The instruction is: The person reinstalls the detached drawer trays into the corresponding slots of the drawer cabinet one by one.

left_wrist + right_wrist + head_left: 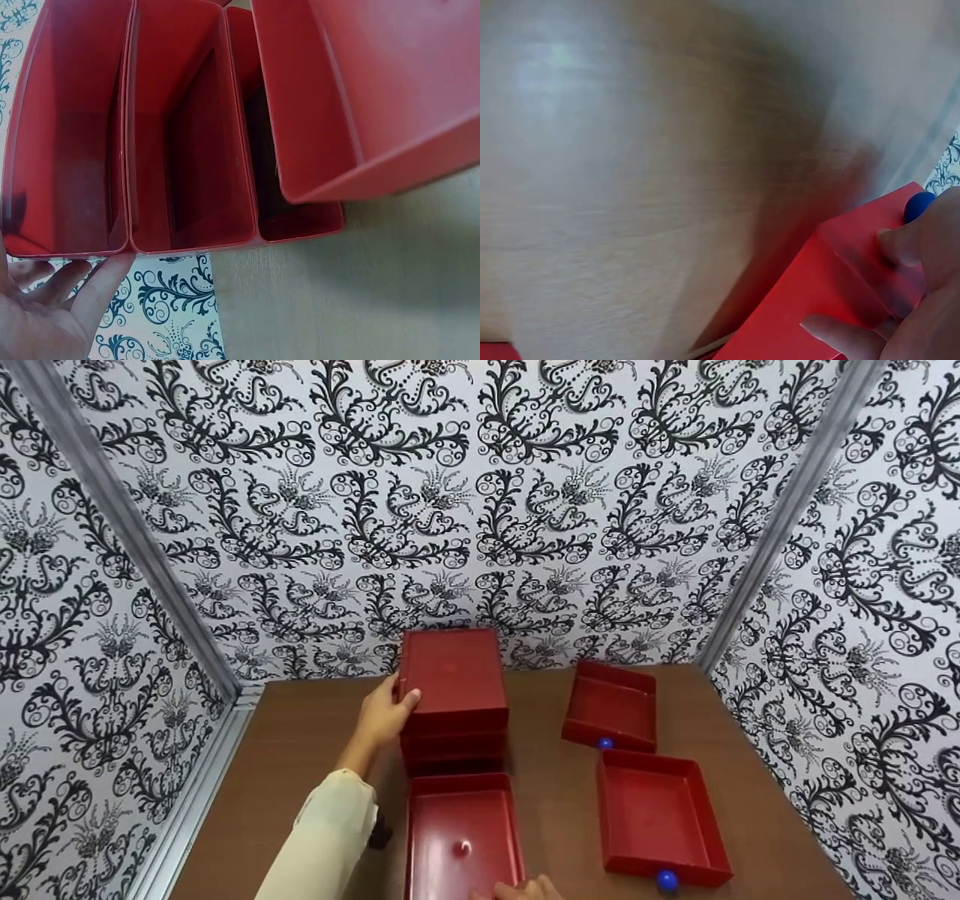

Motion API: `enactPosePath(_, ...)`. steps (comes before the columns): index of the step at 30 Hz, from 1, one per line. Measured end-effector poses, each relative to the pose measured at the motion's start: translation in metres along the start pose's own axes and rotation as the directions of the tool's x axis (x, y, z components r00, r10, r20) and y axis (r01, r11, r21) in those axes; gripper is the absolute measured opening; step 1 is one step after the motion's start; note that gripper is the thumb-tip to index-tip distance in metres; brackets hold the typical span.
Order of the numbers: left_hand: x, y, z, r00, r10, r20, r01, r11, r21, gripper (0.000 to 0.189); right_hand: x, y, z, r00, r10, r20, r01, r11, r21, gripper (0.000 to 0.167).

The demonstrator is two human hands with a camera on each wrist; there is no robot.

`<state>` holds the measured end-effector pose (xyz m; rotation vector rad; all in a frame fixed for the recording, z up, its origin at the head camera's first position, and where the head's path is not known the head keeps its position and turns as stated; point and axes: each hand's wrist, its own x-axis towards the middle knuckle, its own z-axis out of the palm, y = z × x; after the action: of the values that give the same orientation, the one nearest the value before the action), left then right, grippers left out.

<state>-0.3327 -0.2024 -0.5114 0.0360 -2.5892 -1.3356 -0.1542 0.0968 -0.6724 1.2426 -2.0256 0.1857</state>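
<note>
Both hands on red drawer kit, one tray lined up w/ the cabinet

Nearest me, the R hand (939,300) has its grip clamped on a near corner of the long, shallow red plastic drawer (457,817); one digit sits just beside its blue ball knob (917,206), another on the adjoining face. That drawer lies on the brown wood-look worktop (315,765), far end right at the cabinet's btm slot; can't tell if it's gone in.

Off to the R, nr side: a second red plastic tray-type drawer (652,814), blue round knob (667,880) toward me. Just beyond, a third, tilted red drawer (613,705) w/ its own blue bead-like knob (605,743).

Farther, ctr: the boxy red plastic cabinet (454,671), upper slots' insides visible on L wrist cam. L hand (386,712), pale cream sleeve (322,840), braces its top L edge: thumb on top, fingers down the side, grip apart.

Behind all: white wall w/ black scrollwork (450,510).
</note>
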Motion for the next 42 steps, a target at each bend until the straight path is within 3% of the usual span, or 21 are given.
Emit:
enactPosePath(4,0.000,0.000,0.000,1.000,0.006,-0.003,-0.006,1.000,-0.003,0.057,0.011,0.007,0.012,0.999,-0.042,-0.014,0.042,0.999,-0.003,0.022)
enactPosePath(8,0.000,0.000,0.001,1.000,0.005,-0.003,-0.005,1.000,0.001,0.058,0.015,0.014,0.020,0.995,-0.093,-0.023,0.091,0.994,-0.060,0.029)
enactPosePath(12,0.000,0.000,0.001,1.000,0.005,-0.005,-0.005,1.000,0.007,0.058,0.017,0.021,0.025,0.992,-0.123,-0.035,0.123,0.992,0.000,0.037)
enactPosePath(16,0.001,0.000,0.000,1.000,0.009,-0.001,-0.009,1.000,0.000,0.059,0.022,0.025,0.023,0.995,-0.092,0.025,0.088,0.988,0.126,0.027)
enactPosePath(20,-0.001,0.001,0.000,1.000,0.025,0.006,-0.025,1.000,0.017,0.059,0.026,0.030,0.020,0.992,-0.064,0.111,0.040,0.977,0.208,0.040)
enactPosePath(24,-0.002,0.000,-0.001,0.999,0.040,0.008,-0.041,0.998,0.040,0.059,0.029,0.034,0.021,0.983,-0.050,0.174,0.007,0.971,0.237,0.050)
enactPosePath(28,-0.002,-0.002,0.000,0.999,0.045,-0.002,-0.045,0.998,0.039,0.059,0.031,0.038,0.025,0.970,-0.037,0.241,-0.019,0.974,0.225,0.049)
enactPosePath(31,-0.002,-0.003,0.001,0.999,0.049,-0.004,-0.049,0.998,0.038,0.059,0.030,0.041,0.028,0.962,-0.022,0.270,-0.029,0.982,0.186,0.063)
enactPosePath(35,-0.002,-0.003,0.002,0.999,0.052,-0.005,-0.052,0.998,0.040,0.059,0.027,0.040,0.034,0.976,0.012,0.217,-0.037,0.993,0.110,0.071)
enactPosePath(38,-0.002,-0.003,0.001,0.999,0.050,-0.010,-0.049,0.998,0.041,0.059,0.026,0.038,0.038,0.994,0.043,0.097,-0.044,0.999,0.011,0.057)
enactPosePath(42,-0.002,-0.002,0.001,0.999,0.047,-0.009,-0.047,0.998,0.035,0.059,0.024,0.036,0.038,0.985,0.170,-0.042,-0.174,0.976,-0.131,0.041)
